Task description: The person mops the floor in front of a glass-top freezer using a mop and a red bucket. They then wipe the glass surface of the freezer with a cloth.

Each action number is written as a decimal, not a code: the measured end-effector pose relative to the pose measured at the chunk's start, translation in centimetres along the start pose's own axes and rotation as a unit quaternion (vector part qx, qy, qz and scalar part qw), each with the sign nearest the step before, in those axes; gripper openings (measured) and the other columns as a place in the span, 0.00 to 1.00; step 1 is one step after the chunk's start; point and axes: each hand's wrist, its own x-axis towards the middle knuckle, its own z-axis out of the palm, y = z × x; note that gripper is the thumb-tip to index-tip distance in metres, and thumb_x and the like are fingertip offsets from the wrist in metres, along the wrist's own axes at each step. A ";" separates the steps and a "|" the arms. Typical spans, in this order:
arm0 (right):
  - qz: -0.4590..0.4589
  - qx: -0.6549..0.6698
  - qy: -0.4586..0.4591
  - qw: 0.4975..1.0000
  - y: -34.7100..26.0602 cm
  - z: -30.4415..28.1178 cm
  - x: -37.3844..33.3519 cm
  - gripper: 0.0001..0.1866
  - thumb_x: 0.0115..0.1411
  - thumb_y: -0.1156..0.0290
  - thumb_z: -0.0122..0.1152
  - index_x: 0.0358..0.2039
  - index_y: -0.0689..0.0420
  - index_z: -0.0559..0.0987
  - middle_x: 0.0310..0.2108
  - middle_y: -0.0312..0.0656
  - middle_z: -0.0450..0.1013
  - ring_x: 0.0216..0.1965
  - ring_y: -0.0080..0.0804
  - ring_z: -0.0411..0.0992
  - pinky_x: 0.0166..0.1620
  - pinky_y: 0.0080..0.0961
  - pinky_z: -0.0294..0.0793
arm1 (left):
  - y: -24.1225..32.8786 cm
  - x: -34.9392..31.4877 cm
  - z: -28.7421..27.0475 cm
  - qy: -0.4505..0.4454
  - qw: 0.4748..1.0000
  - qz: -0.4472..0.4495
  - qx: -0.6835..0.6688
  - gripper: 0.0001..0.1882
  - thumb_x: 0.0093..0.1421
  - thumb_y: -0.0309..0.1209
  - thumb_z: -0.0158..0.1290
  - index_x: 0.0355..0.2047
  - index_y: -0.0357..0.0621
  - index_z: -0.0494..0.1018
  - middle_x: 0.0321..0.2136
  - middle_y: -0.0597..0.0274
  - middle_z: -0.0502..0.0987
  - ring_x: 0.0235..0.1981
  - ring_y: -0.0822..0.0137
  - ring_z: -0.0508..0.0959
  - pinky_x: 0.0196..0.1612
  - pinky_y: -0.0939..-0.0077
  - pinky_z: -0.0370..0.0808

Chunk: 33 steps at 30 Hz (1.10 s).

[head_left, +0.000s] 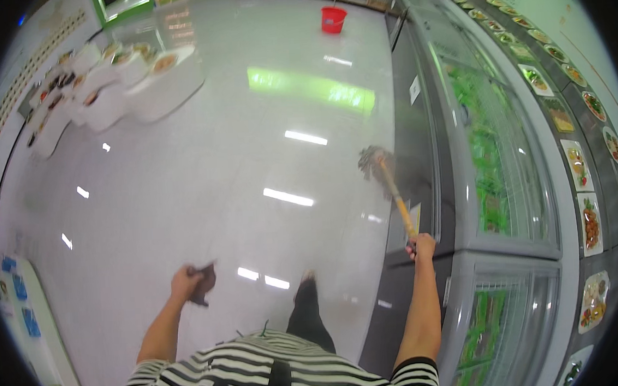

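Note:
My right hand [421, 245] is closed round the wooden handle of a mop [397, 194]. The mop slants away from me, its grey stringy head [372, 159] beside the dark base of the display freezer. Out to the left, my left hand [185, 281] grips a crumpled dark brown cloth [203, 284], which hangs down over the floor. The cloth touches nothing but the hand.
Along the right runs a glass-topped display freezer [490, 146] with green packages inside, below shelves of plated dishes [578, 164]. A red bucket [334, 20] stands far ahead on the shiny floor [181, 179]. A white curved display stand [112, 99] is far left; a white counter [45, 329] is near left.

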 end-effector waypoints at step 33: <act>0.036 -0.021 0.002 0.999 -57.2 30.8 59.3 0.04 0.51 0.79 0.55 0.28 0.64 0.71 0.16 0.45 0.68 0.11 0.27 0.67 0.10 0.18 0.55 | 65.3 65.8 6.5 -0.005 0.995 0.096 -0.018 0.20 0.45 0.40 0.62 0.36 0.41 0.75 0.32 0.52 0.79 0.36 0.57 0.79 0.40 0.66 0.75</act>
